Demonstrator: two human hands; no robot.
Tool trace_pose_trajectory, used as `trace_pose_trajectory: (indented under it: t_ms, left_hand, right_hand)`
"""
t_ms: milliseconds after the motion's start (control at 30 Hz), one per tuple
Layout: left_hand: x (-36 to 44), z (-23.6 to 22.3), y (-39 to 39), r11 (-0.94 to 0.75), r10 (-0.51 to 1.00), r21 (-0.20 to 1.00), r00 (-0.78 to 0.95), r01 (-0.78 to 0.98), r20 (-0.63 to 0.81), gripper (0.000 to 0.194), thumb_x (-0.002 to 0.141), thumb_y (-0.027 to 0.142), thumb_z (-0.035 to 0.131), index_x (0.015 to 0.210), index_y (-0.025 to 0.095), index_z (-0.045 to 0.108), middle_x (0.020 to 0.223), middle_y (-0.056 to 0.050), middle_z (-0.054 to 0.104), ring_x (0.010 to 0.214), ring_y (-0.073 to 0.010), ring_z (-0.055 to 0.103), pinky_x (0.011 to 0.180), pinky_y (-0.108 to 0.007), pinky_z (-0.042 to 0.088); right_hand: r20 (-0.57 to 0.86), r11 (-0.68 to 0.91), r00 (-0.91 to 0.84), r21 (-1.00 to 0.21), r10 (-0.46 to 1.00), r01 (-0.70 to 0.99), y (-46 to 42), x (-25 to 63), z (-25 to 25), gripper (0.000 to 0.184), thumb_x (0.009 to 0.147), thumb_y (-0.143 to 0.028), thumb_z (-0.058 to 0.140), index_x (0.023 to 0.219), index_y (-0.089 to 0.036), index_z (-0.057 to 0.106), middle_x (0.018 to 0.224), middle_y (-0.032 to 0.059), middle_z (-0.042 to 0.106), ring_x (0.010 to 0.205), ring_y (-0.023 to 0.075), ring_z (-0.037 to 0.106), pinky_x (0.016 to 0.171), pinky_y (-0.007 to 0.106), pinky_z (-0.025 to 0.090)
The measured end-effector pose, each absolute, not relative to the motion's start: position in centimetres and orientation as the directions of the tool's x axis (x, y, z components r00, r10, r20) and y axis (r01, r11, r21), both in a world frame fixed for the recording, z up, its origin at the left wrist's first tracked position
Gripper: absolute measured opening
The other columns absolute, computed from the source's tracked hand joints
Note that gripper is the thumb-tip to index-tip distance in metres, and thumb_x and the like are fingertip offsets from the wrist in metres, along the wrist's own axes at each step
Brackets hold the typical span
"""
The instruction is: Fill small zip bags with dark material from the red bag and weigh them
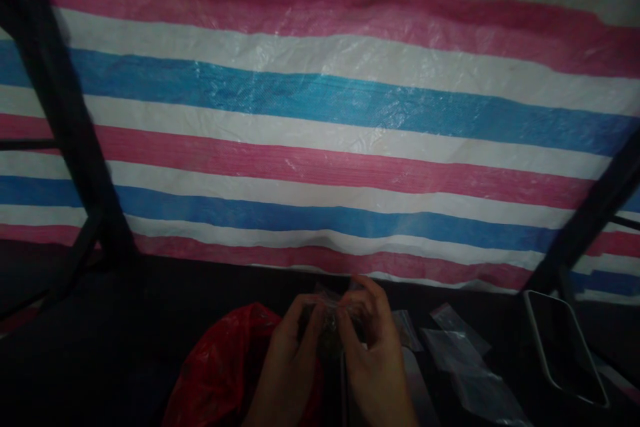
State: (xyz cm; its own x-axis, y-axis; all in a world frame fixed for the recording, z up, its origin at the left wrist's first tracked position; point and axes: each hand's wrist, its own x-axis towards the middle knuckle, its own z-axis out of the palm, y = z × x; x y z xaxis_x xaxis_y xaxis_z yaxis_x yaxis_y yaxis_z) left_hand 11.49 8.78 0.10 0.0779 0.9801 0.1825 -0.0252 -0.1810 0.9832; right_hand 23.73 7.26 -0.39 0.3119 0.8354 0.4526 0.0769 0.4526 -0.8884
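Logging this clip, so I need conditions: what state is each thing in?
Clear bag: between both hands, seal unclear
Left hand: pinching it
Right hand: pinching it
Red bag: crumpled
Loose clear bags: lying flat
Phone: lying flat, screen dark
Striped sheet: hanging, wrinkled

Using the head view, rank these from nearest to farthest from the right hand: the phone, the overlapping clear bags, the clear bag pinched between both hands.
1. Pinched clear bag: between the fingertips of the right hand and left hand.
2. Overlapping clear bags: lying to the right hand's right.
3. Phone: farther right, past those bags.
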Motion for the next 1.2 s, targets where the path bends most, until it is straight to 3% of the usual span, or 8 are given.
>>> trace_pose_trajectory:
  t_ms: [433, 600, 800, 1200]
  left_hand:
    - [11.7, -0.08, 8.85, -0.19, 0.979, 0.982, 0.067, -0.022, 0.191, 0.032, 0.092, 0.054, 0.061, 0.094, 0.024, 0.07, 0.097, -0.004, 0.079, 0.087, -0.0226, 0.072, 0.079, -0.031, 0.058]
    - [11.69, 0.02, 8.9, -0.186, 0.981, 0.982, 0.056, -0.033, 0.187, 0.033, 0.091, 0.055, 0.063, 0.095, 0.023, 0.071, 0.099, -0.005, 0.078, 0.089, -0.0221, 0.073, 0.081, -0.03, 0.059]
    - [11.64, 0.11, 9.1, -0.168, 0.984, 0.984, 0.055, -0.061, 0.172, 0.038, 0.088, 0.06, 0.064, 0.092, 0.023, 0.068, 0.098, -0.006, 0.078, 0.087, -0.0234, 0.073, 0.082, -0.033, 0.06]
    - [11.41, -0.06, 9.06, -0.161, 0.984, 0.986, 0.066, -0.028, 0.163, 0.035, 0.089, 0.057, 0.062, 0.095, 0.023, 0.07, 0.104, -0.007, 0.08, 0.095, -0.024, 0.074, 0.088, -0.031, 0.06]
  right_hand:
    - [0.351, 0.384, 0.377, -0.923, 0.857, -0.015, 7.56, 23.14, -0.88, 0.04, 0.092, -0.046, 0.073, 0.125, -0.027, 0.06, 0.088, 0.0001, 0.072, 0.082, 0.0203, 0.073, 0.074, 0.03, 0.058]
    - [0.365, 0.4, 0.4, -0.917, 0.84, -0.003, 7.76, 22.96, -0.98, 0.031, 0.091, -0.046, 0.075, 0.11, -0.026, 0.061, 0.088, 0.0002, 0.071, 0.081, 0.0192, 0.071, 0.075, 0.03, 0.058]
    - [0.37, 0.395, 0.371, -0.918, 0.852, 0.009, 7.67, 22.84, -1.09, 0.044, 0.091, -0.043, 0.074, 0.128, -0.027, 0.058, 0.094, 0.0004, 0.074, 0.087, 0.0202, 0.075, 0.081, 0.032, 0.06]
    - [0.373, 0.42, 0.379, -0.906, 0.847, -0.047, 7.85, 22.81, -1.1, 0.042, 0.089, -0.039, 0.077, 0.126, -0.027, 0.06, 0.085, -0.0019, 0.073, 0.08, 0.0188, 0.074, 0.077, 0.03, 0.061]
